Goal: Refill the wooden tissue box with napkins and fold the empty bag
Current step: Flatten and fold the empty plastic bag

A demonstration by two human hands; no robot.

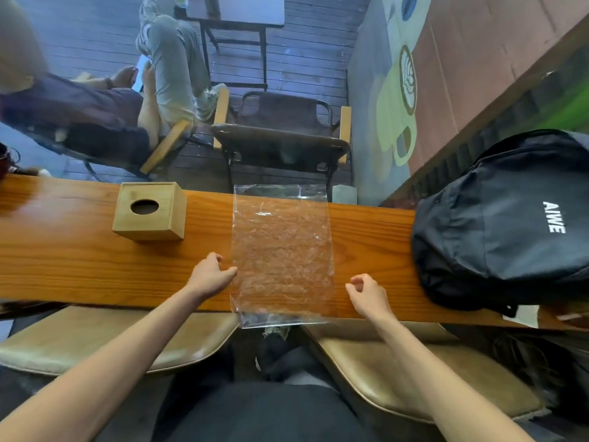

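An empty clear plastic bag point(282, 250) lies flat and crinkled across the narrow wooden table point(79, 269), overhanging both its near and far edges. My left hand point(212, 274) rests at the bag's left edge, fingertips touching it. My right hand point(366, 293) hovers just right of the bag, fingers loosely curled and apart, holding nothing. The wooden tissue box point(149, 212) stands to the left near the far edge. Its round top hole looks dark, and no napkin shows.
A black backpack point(503, 221) fills the table's right end. Two tan seats point(95, 333) sit below the near edge. Beyond the table stand a dark chair point(283, 138) and a seated person point(127, 100).
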